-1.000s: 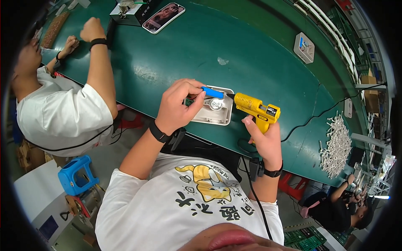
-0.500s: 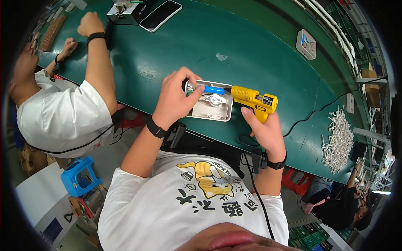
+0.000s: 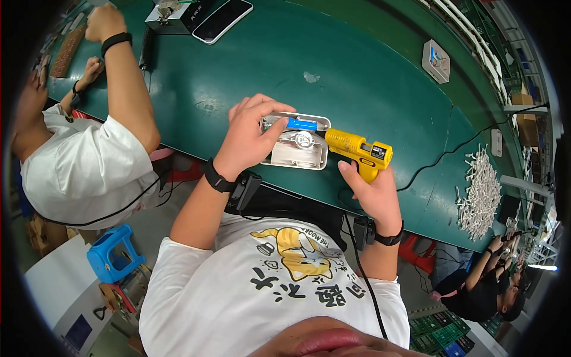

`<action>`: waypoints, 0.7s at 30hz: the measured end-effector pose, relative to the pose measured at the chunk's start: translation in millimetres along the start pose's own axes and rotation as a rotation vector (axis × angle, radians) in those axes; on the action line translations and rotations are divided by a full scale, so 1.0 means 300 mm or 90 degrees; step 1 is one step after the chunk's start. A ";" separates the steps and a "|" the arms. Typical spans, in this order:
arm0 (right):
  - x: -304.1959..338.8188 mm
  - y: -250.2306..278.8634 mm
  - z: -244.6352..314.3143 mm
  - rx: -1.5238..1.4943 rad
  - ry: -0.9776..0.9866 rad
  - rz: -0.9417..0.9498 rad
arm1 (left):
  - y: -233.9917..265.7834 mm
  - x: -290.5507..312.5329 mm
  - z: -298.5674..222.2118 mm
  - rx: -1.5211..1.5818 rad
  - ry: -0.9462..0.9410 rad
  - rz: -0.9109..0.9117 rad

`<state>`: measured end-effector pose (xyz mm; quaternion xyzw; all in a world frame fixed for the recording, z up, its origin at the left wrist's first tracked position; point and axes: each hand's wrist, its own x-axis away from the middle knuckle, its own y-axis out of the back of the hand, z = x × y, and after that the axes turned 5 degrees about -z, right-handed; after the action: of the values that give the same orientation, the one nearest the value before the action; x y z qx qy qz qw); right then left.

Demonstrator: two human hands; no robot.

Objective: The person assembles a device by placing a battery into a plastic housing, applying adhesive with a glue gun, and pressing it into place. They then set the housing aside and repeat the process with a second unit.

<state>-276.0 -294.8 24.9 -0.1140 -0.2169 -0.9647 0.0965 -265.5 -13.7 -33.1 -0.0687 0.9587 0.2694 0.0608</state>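
My left hand (image 3: 248, 135) is closed on the left part of a white plastic case (image 3: 297, 157), its fingers over the far rim. The thumb presses on a blue cylindrical battery (image 3: 303, 125) lying along the case's far side. Next to the battery, inside the case, is a round whitish part (image 3: 304, 139) with thin wires. My right hand (image 3: 379, 195) grips the handle of a yellow hot glue gun (image 3: 351, 144). Its nozzle points left at the case's right end, close to the battery's end; whether the tip touches anything cannot be made out.
A phone (image 3: 222, 21) and a metal-topped box (image 3: 169, 16) lie at the far left. At the right are a similar case (image 3: 436, 62), a heap of small white parts (image 3: 479, 193) and a black cable (image 3: 443, 156). A co-worker's arm (image 3: 128, 89) rests at the left.
The glue gun has shifted slightly down and left, its nozzle moving toward the near side of the battery's end. My left fingers reach further along the far rim. The co-worker's raised hand appears further left.
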 end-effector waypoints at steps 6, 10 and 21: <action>0.013 0.006 0.041 0.039 -0.039 -0.012 | 0.000 0.015 -0.008 -0.055 -0.036 -0.006; 0.011 0.005 0.054 0.089 -0.022 0.015 | 0.002 0.020 -0.010 -0.111 -0.096 -0.006; -0.054 -0.107 0.083 0.067 0.088 0.094 | 0.012 0.021 -0.002 -0.092 -0.102 0.035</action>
<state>-263.7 -253.0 29.9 -0.0580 -0.2507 -0.9479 0.1878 -272.2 -11.6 -31.9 -0.0245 0.9303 0.3441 0.1249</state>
